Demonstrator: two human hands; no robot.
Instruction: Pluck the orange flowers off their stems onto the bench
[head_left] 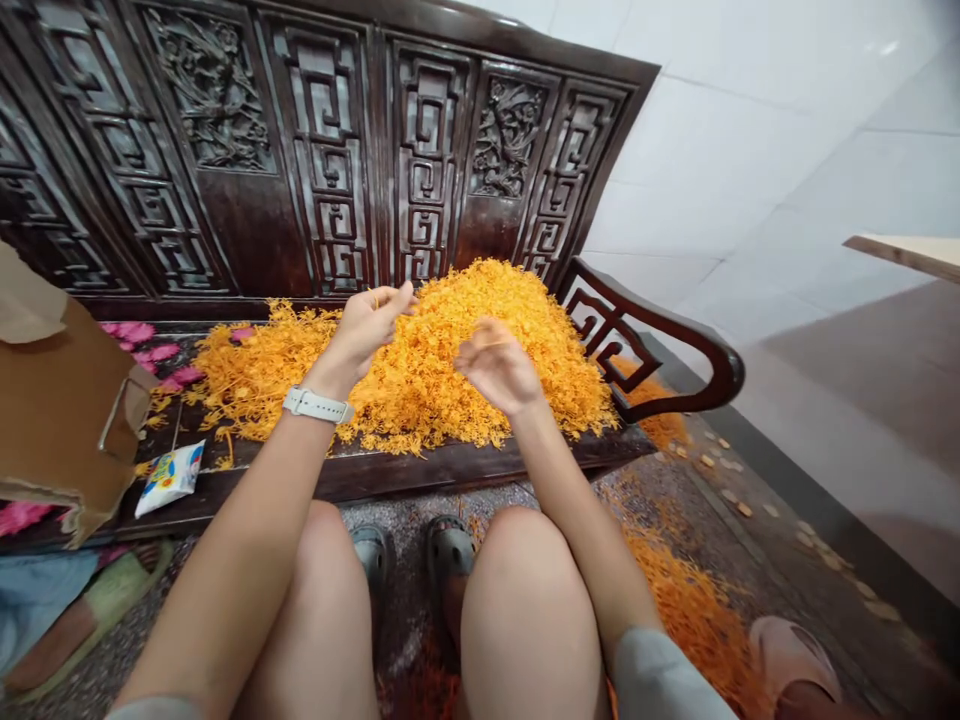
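A large heap of yellow-orange artificial flower pieces [480,290] lies on the dark wooden bench [435,480]. Over its left part, my left hand [367,325] has thumb and forefinger pinched together, and whatever is between them is too small to name. A small orange band or strand shows at its fingers, and a pale watch is on that wrist. My right hand [504,368] is held above the heap, palm partly up, with curled fingers smeared by motion. A thin orange streak crosses those fingers, but I cannot tell whether they grip anything.
A cardboard box [67,400] stands on the bench at left, beside pink flowers [161,352] and a small white-and-blue packet [171,477]. The curved armrest [675,385] bounds the right end. Orange pieces [682,590] litter the floor. Another person's foot [90,620] is at lower left.
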